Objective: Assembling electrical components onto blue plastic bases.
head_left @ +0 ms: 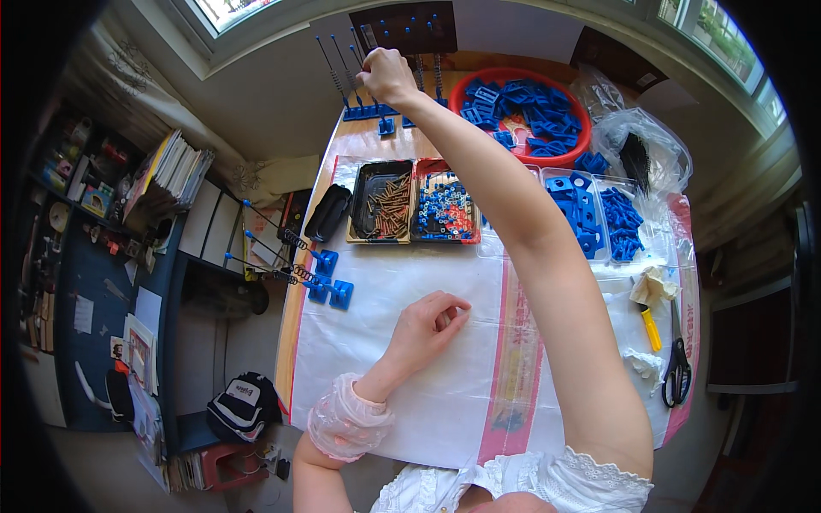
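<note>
My right arm reaches across to the far left of the table. There my right hand (389, 75) is closed beside a row of thin upright rods (336, 64) on blue bases. A pale coil spring (369, 36) sticks up out of its fingers. Springs also sit low on some of the rods. Nearer to me, my left hand (426, 329) rests over the white table cover (402, 436) with its fingers curled in; what they hold, if anything, is hidden. Beyond it stand a black tray of brass-coloured screws (389, 205) and a tray of small blue, white and red pieces (445, 208).
Blue plates fill a red basin (584, 145) at the back. Clear boxes hold blue parts (623, 227) on the right, near black scissors (676, 376) and a yellow-handled tool (651, 329). Finished-looking spring rods on blue bases (340, 295) lie over the left edge beside a black case (327, 214).
</note>
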`<state>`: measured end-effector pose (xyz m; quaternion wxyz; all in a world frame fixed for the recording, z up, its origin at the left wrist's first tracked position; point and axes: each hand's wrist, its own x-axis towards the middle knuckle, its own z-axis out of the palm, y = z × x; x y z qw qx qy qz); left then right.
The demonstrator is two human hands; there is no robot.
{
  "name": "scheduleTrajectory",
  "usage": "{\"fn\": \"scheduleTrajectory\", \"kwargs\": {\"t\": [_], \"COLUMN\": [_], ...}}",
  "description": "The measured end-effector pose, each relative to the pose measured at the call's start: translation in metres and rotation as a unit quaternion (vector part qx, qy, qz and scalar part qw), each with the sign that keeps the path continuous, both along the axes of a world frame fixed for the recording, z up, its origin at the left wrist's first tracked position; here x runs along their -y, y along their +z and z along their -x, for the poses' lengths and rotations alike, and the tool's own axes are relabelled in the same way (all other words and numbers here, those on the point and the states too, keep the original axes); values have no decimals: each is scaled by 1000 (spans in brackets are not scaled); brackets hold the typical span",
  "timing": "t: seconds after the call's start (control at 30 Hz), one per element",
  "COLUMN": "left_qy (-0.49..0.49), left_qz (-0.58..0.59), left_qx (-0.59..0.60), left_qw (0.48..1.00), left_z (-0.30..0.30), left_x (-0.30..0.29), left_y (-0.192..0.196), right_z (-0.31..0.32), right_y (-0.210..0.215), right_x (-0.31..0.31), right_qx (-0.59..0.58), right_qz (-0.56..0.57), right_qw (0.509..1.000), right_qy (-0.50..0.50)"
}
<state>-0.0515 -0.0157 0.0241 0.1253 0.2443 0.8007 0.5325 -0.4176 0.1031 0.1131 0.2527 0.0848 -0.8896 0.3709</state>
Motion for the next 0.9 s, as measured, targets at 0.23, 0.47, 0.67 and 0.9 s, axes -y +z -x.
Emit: {"fn": "scheduleTrajectory", "kwargs": {"t": [0.23, 0.47, 0.67, 0.9], "left_qy": [-4, -1, -4, -4], "left_qz": [1, 3, 8, 5], "left_qx": [2, 3, -4, 0], "left_qw": [1000, 1000, 1000, 1000], "left_z": [1, 1, 1, 1], "left_x": [0, 2, 2, 0], "left_y": [0, -1, 1, 2], "right_z": [12, 16, 18, -5], "right_y": [-4, -1, -2, 7], "right_x": [-8, -12, -11, -12], "right_qx": [-26, 3, -25, -126], "right_qz": [-58, -78, -91, -54], "right_qw": [996, 995, 993, 986], "right_qy": [-56, -54, -72, -90]}}
